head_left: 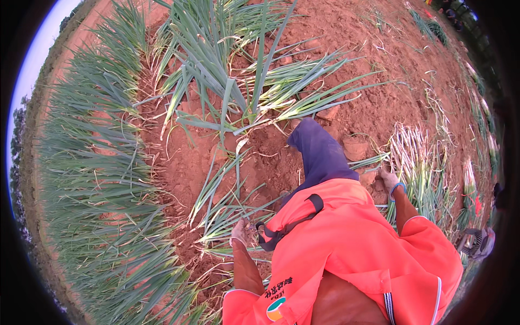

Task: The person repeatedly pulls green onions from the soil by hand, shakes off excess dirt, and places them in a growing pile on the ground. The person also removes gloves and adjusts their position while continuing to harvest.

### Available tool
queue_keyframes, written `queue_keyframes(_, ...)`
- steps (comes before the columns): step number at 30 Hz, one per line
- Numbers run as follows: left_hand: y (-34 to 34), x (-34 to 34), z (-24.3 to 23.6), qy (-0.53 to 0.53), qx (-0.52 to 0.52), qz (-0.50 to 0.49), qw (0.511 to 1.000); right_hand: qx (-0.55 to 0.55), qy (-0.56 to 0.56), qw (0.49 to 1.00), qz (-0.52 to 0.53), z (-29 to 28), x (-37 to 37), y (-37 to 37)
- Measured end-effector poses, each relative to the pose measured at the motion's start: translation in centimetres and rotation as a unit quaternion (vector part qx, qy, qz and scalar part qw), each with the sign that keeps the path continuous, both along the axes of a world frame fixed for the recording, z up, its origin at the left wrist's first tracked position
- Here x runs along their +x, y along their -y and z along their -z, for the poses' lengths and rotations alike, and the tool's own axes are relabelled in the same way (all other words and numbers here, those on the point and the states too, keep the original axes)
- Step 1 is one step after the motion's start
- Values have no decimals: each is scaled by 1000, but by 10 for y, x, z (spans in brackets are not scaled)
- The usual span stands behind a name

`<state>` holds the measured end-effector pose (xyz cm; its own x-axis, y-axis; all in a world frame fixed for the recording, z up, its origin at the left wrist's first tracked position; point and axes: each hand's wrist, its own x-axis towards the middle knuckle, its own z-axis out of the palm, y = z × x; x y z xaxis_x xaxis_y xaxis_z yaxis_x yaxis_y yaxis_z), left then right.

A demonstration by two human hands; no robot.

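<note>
My left hand (242,232) is low over the soil, its fingers curled in among the green leaves of loose spring onions (219,230). Further right, my right hand (388,177), with a blue band (398,187) at the wrist, is at the near-left edge of a pile of pulled spring onions (409,154) with pale stalks. Its fingers look bent; what they hold, if anything, is too small to make out. Just beyond those fingers lies a thin green onion stalk (368,161). My dark-trousered leg (319,149) stretches forward between the hands.
A dense row of standing spring onions (103,173) runs along the left. Ahead of my foot is a large leafy clump (227,81), with more onions lying beside it. Reddish soil (346,70) with clods spreads ahead and right. A tied bundle (469,187) lies far right, near a grey strapped item (479,244).
</note>
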<state>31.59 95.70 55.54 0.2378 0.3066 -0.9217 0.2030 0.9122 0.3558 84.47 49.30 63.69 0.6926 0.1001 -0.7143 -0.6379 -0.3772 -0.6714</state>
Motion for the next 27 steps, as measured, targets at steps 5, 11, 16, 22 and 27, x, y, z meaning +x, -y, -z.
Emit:
queue_keyframes(5,-47,53,26,13,65,-58,996,-27,-34,991,-130,29,104,-75)
queue_keyframes(11,-62,86,39,43,-52,-197,978,-60,109,947,-297,22,292,-265)
queue_keyframes(16,-57,133,13,-124,-64,-222,965,53,68,940,-329,-47,332,-483)
queue_keyframes(22,-27,249,-45,-104,-55,-260,958,25,-78,740,-667,-89,265,-573)
queue_keyframes(27,-66,309,-64,-35,6,-253,967,70,-70,561,-822,-37,87,-618)
